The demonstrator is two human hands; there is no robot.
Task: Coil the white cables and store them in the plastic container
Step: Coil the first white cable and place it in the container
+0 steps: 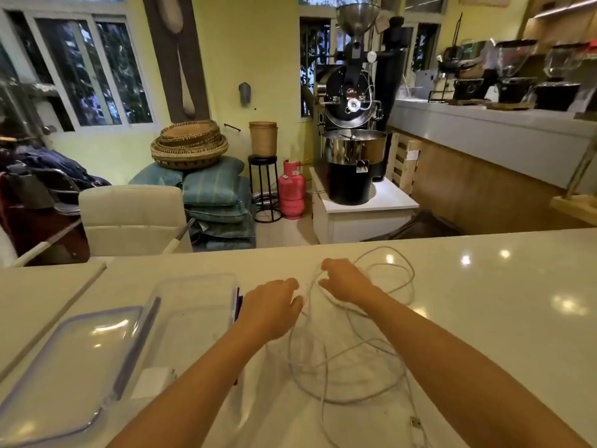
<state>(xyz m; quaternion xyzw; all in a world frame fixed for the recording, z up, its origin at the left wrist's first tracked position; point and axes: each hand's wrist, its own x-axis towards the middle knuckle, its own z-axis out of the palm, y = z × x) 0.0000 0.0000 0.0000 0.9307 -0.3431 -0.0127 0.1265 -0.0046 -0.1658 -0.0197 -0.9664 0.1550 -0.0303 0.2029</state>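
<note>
— Where is the box?
— The plastic container [193, 318] sits on the table [484, 302], on the left. Its lid [64, 367] lies just left of it, touching.
— And the cables?
— The cables [349, 350] lie loose on the table, right of the box. The left hand [271, 307] is between the box and the cables; the right hand [345, 279] rests on their far part.
— What is behind the table?
— A chair [132, 218] on the left.

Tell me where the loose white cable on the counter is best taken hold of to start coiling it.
Probably at the free plug end, which lies alone near the counter's front edge, clear of the tangled loops. Come from above with the right hand; a pinch grip suits the thin strand lying flat. The loops overlap, so grabbing mid-tangle risks knots.
</note>
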